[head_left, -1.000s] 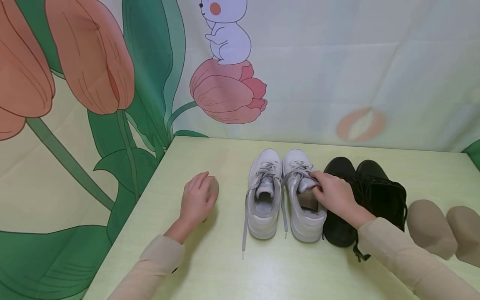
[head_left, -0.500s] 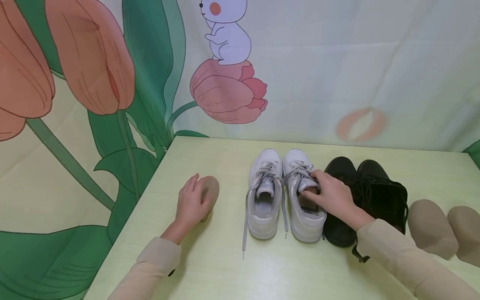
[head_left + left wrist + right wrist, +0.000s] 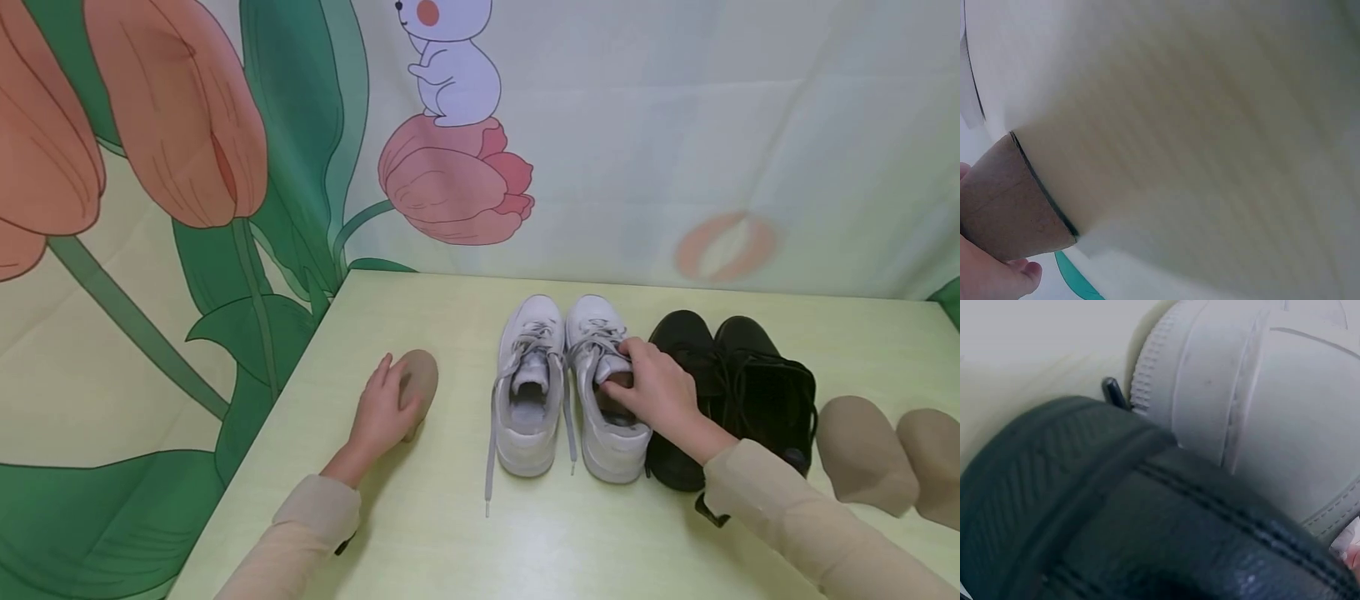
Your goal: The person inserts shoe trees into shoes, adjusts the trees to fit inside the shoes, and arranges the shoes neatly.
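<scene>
A pair of white sneakers (image 3: 528, 387) stands mid-table, toes pointing away. My right hand (image 3: 651, 385) lies over the right white sneaker (image 3: 609, 442), its fingers curled on a brown shoe form (image 3: 611, 404) sunk in the opening. In the right wrist view only that sneaker's side (image 3: 1260, 394) and a black shoe (image 3: 1147, 531) show. My left hand (image 3: 381, 410) holds a tan shoe form (image 3: 418, 377) lying on the table left of the sneakers. The left wrist view shows this tan shoe form (image 3: 1004, 200) with a fingertip (image 3: 997, 278) under it.
A pair of black shoes (image 3: 757, 375) stands right of the sneakers, touching them. Two more tan forms (image 3: 862, 454) lie at the far right edge. The pale green table (image 3: 450, 542) ends at a printed tulip backdrop (image 3: 457, 183) behind and drops off on the left.
My right hand has pushed the brown form deeper into the right sneaker. My left hand has slid back along the tan form, so more of it shows.
</scene>
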{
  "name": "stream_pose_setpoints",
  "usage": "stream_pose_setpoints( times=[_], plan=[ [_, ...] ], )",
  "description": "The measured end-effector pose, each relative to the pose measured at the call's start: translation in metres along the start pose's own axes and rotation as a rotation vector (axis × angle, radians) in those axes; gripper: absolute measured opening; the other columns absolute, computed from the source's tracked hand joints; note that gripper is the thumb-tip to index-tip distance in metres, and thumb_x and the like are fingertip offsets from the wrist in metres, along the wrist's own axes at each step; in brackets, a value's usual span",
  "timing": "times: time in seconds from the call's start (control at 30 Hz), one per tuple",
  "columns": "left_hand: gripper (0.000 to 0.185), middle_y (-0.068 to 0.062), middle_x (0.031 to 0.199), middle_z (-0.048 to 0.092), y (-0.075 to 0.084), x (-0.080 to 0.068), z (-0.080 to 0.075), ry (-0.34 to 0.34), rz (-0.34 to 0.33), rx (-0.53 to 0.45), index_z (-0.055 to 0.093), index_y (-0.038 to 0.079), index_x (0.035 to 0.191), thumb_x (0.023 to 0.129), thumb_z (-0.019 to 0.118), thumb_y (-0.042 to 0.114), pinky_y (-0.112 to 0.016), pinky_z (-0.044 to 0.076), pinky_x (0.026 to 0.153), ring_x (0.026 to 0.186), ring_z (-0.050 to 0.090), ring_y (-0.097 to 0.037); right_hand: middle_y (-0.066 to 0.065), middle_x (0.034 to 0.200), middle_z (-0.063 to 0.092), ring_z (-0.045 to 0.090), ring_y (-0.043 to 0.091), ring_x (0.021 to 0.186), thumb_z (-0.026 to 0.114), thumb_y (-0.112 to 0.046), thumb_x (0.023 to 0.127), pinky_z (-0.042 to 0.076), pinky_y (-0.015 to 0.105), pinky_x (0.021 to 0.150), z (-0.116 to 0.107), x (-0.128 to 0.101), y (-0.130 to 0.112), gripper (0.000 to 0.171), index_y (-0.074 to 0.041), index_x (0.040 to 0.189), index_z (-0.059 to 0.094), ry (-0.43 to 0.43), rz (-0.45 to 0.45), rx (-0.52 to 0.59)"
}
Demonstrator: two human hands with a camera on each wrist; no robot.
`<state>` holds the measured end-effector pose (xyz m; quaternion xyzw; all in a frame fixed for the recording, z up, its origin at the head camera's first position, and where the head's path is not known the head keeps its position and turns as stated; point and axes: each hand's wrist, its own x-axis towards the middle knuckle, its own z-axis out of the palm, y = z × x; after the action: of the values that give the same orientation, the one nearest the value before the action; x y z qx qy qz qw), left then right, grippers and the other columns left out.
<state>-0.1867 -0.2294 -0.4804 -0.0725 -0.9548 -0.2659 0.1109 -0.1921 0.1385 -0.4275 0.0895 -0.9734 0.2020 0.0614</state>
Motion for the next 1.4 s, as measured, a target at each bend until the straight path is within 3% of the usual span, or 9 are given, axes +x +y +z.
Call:
stream_pose_setpoints(
  times=[0.4, 0.73, 1.03, 1.3, 1.4],
  plan=[
    [0.057, -0.025, 0.139, 0.025, 0.001, -0.003, -0.002, -0.046, -0.011, -0.028, 0.037, 0.000, 0.130, 0.081, 0.058, 0.021, -0.053, 0.030, 0.098, 0.127, 0.028, -0.040, 0.014, 0.095, 0.055, 0.054, 0.027, 0.078, 0.066, -0.035, 0.075, 0.042, 0.039, 0.054, 0.000, -0.002, -0.004, 0.045, -0.009, 0.107, 0.047, 0.030, -0.006, -0.044],
    [0.067, -0.017, 0.147, 0.011, -0.004, -0.008, -0.009, -0.172, -0.047, -0.104, 0.038, 0.011, 0.130, 0.074, 0.069, 0.030, -0.053, 0.032, 0.096, 0.129, 0.025, -0.038, 0.013, 0.094, 0.055, 0.055, 0.026, 0.076, 0.067, -0.037, 0.076, 0.041, 0.035, 0.052, -0.006, -0.002, 0.000, 0.049, -0.009, 0.110, 0.046, -0.031, -0.039, -0.071],
    [0.085, -0.017, 0.148, 0.003, -0.017, -0.013, -0.016, -0.248, -0.053, -0.205, 0.029, 0.013, 0.137, 0.067, 0.076, 0.024, -0.056, 0.027, 0.098, 0.130, 0.022, -0.041, 0.010, 0.094, 0.056, 0.053, 0.021, 0.074, 0.065, -0.027, 0.078, 0.040, 0.033, 0.054, -0.017, 0.001, 0.003, 0.046, -0.008, 0.115, 0.046, -0.136, -0.101, -0.049],
    [0.094, -0.017, 0.148, 0.005, -0.023, -0.015, -0.017, -0.265, -0.043, -0.224, 0.021, 0.014, 0.141, 0.066, 0.077, 0.025, -0.055, 0.023, 0.101, 0.131, 0.019, -0.040, 0.017, 0.116, 0.053, 0.056, 0.030, 0.092, 0.061, -0.024, 0.081, 0.045, 0.043, 0.067, -0.023, 0.002, 0.006, 0.049, -0.009, 0.123, 0.043, -0.193, -0.115, -0.037],
    [0.095, -0.017, 0.148, 0.006, -0.025, -0.015, -0.017, -0.276, -0.047, -0.229, 0.020, 0.014, 0.141, 0.066, 0.077, 0.025, -0.054, 0.022, 0.102, 0.132, 0.018, -0.039, 0.018, 0.117, 0.052, 0.056, 0.030, 0.093, 0.061, -0.023, 0.081, 0.045, 0.043, 0.067, -0.024, 0.001, 0.006, 0.049, -0.008, 0.124, 0.042, -0.199, -0.121, -0.032]
  ],
)
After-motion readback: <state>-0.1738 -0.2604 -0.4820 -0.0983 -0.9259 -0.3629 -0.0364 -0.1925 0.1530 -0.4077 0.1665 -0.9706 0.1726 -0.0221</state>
